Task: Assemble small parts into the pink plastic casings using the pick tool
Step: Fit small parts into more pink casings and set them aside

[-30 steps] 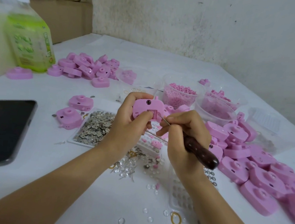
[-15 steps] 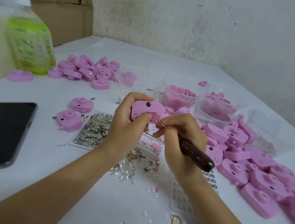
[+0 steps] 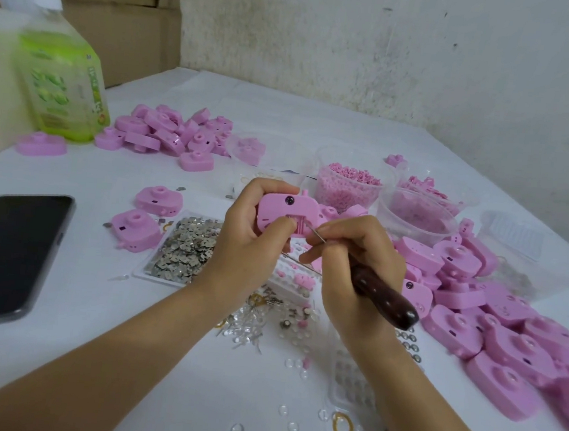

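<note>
My left hand (image 3: 247,236) grips a pink camera-shaped casing (image 3: 288,210) upright above the table, thumb pressed beside its square recess. My right hand (image 3: 357,266) holds the pick tool (image 3: 384,298) by its dark wooden handle. The thin metal tip of the pick touches the recess in the casing. A white tray of small silver metal parts (image 3: 183,249) lies just left of my left wrist. Clear lenses and tiny loose parts (image 3: 267,320) are scattered under my hands.
A pile of pink casings (image 3: 494,312) fills the right side and another pile (image 3: 176,133) sits at the back left. Clear tubs of pink bits (image 3: 347,186) stand behind my hands. A black phone (image 3: 8,253) lies at left, a green bottle (image 3: 61,82) behind it.
The hands stay in the same grips on the casing and pick. The pick tip has shifted slightly within the casing's recess. The view has tilted a little.
</note>
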